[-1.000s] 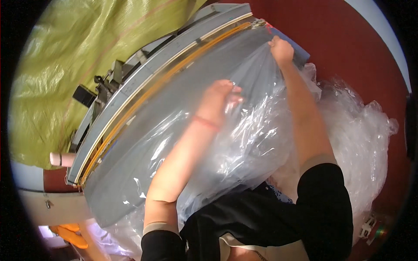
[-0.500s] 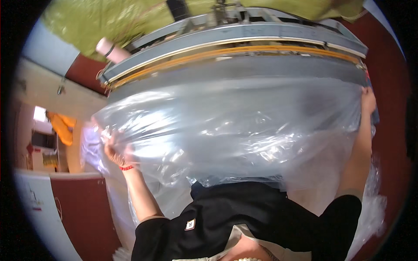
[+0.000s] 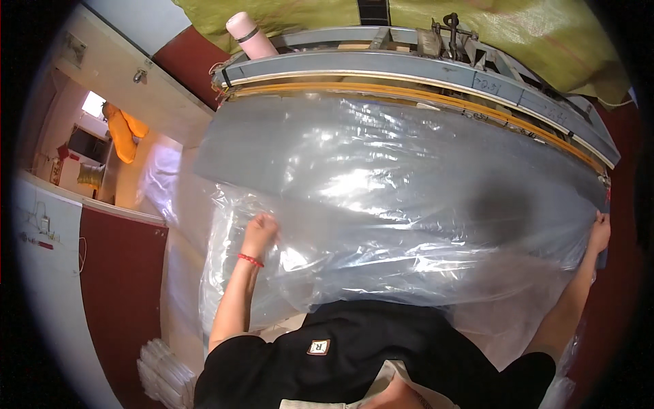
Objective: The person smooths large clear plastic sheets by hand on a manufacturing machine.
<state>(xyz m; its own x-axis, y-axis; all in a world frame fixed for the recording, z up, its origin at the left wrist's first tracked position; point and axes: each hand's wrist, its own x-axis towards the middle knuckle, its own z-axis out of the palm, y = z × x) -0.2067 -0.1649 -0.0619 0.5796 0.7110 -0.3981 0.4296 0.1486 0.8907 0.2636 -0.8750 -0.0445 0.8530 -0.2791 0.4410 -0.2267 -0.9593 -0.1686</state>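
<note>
A wide sheet of clear plastic film (image 3: 409, 204) lies spread over a grey work table (image 3: 259, 143) in front of me. My left hand (image 3: 260, 233), with a red band at the wrist, grips the film's left part near its crumpled edge. At the far right my right hand (image 3: 599, 228) holds the film's right edge by the table's end. Both arms are stretched wide apart and the film is pulled across between them. Its far edge lies against an orange strip (image 3: 422, 95) of the long grey sealing bar (image 3: 409, 68).
A pink bottle (image 3: 248, 34) stands on the machine's left end. Yellow-green sheeting (image 3: 531, 34) hangs behind it. A doorway (image 3: 109, 150) with orange cloth opens at the left beside a dark red wall (image 3: 122, 286). A stack of white items (image 3: 163, 371) lies on the floor at lower left.
The view has swung left and the machine now lies level across the top. My arms, close together one second ago, have spread wide and the film is drawn out flat.
</note>
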